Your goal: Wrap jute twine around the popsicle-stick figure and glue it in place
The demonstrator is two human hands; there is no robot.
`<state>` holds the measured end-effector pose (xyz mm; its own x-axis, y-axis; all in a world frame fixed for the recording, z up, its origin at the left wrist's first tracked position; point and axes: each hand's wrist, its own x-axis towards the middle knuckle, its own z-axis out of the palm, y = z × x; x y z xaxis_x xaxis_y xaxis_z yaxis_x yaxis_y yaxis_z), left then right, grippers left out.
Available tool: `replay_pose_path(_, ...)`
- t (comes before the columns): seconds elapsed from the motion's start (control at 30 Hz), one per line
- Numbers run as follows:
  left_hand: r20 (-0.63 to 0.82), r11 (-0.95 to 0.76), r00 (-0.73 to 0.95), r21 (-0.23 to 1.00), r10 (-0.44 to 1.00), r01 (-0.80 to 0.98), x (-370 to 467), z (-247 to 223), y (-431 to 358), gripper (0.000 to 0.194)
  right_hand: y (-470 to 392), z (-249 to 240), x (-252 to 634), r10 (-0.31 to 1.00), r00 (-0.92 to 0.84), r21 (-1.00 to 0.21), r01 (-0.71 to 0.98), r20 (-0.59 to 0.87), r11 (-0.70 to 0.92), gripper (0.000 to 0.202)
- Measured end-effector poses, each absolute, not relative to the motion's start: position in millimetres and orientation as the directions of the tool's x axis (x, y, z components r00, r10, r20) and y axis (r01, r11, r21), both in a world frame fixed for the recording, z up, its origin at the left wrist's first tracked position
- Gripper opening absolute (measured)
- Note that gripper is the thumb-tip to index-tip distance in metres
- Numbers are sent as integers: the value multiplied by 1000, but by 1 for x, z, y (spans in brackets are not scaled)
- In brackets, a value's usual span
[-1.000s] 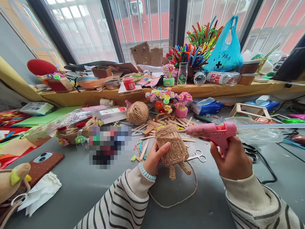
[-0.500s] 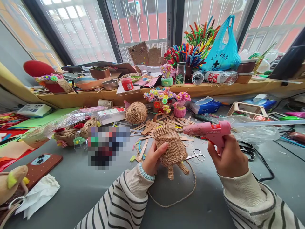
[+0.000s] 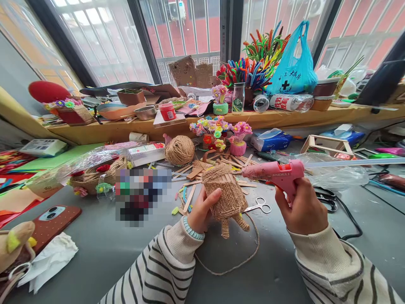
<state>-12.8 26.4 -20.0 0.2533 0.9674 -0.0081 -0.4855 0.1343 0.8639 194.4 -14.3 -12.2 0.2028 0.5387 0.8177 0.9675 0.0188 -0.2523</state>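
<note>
My left hand (image 3: 202, 207) is closed around a small twine-wrapped craft piece (image 3: 227, 199), its thumb pressed on the front. Bare wooden sticks show near the top of the piece, and two short wrapped legs stick out below. Closed round the handle of a pink hot glue gun (image 3: 274, 171) is my right hand (image 3: 303, 207). The gun's nozzle points left, at or close to the upper right edge of the craft piece; contact I cannot tell. A clear glue stick (image 3: 351, 161) sticks out of its back. A loose strand of twine (image 3: 232, 269) curves below the piece.
Small scissors (image 3: 260, 205) lie just right of the craft piece. Behind it are scattered wooden sticks (image 3: 190, 197) and a ball of twine (image 3: 179, 150). A black cable (image 3: 356, 226) runs right of my right hand. A phone (image 3: 58, 219) and crumpled tissue (image 3: 52, 257) lie at left.
The whole view has shifted very slightly. Both hands, the craft piece and the glue gun keep nearly the same positions to each other.
</note>
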Motion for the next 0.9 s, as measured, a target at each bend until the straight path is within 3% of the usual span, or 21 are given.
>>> replay_pose_path(0.53,-40,153,241,869,970,-471,-12,-2,17,62,-16,-12,194,565,223,-291,956,794,32,25)
replay_pose_path(0.9,66,-13,137,934,988,-358,-16,-23,29,63,-12,-16,196,535,184,-209,978,825,-14,27)
